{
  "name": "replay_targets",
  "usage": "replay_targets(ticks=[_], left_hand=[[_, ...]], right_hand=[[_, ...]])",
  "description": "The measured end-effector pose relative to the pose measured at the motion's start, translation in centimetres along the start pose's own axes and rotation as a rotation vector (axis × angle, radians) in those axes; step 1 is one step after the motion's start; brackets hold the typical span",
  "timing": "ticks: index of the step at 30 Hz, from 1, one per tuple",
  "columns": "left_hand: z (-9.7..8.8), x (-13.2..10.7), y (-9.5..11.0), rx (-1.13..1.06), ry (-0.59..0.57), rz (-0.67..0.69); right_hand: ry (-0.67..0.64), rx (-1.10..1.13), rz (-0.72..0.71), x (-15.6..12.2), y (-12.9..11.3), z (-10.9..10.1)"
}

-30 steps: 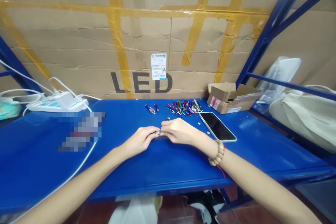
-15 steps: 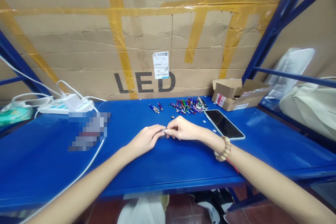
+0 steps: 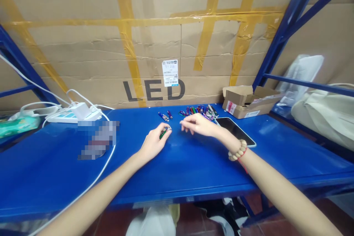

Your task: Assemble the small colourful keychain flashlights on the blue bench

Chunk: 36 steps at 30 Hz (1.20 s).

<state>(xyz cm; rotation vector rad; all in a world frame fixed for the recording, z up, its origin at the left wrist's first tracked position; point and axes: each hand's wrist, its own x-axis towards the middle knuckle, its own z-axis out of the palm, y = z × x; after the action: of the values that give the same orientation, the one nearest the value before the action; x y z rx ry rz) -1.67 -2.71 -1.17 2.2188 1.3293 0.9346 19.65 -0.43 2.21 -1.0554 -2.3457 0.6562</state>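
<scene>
My left hand (image 3: pixel 153 141) rests on the blue shelf top (image 3: pixel 177 158) with its fingers closed round a small green keychain torch (image 3: pixel 164 132) with a silver tip. My right hand (image 3: pixel 198 124) hovers just to its right, fingers loosely spread and holding nothing, a bead bracelet (image 3: pixel 237 151) on its wrist. Behind the right hand lies a pile of several coloured keychain torches (image 3: pixel 197 111), with two loose ones (image 3: pixel 165 115) to the left of the pile.
A phone (image 3: pixel 236 132) lies face up right of my right hand. An open cardboard box (image 3: pixel 250 102) stands at the back right. A white power strip (image 3: pixel 73 114) and cable (image 3: pixel 91 182) sit at the left. A large cardboard wall marked LED (image 3: pixel 153 90) closes the back.
My hands were pinched together on the small torch; now they have parted. The left hand keeps the torch and the right hand has moved right and back toward the pile.
</scene>
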Motion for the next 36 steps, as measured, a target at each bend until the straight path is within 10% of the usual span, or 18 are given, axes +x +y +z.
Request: replay_targets(ticks=[4,16,25,36], left_hand=[[-0.4,0.7,-0.4,-0.133,0.179,-0.12],[-0.6,1.2,-1.1,-0.382,0.286,-0.275],[-0.8,1.9,-2.4,-0.426,0.372,-0.283],[-1.0,2.0,-2.8,-0.425,0.36,-0.264]], right_hand=[[0.215,-0.378,0.041,-0.1,1.2,-1.3],[-0.055,-0.402,0.137,0.2,3.7,-0.5],[0.554,-0.579,0.302,-0.6,3.9,-3.8],[0.598,-0.561,0.325,-0.8,4.6,-3.8]])
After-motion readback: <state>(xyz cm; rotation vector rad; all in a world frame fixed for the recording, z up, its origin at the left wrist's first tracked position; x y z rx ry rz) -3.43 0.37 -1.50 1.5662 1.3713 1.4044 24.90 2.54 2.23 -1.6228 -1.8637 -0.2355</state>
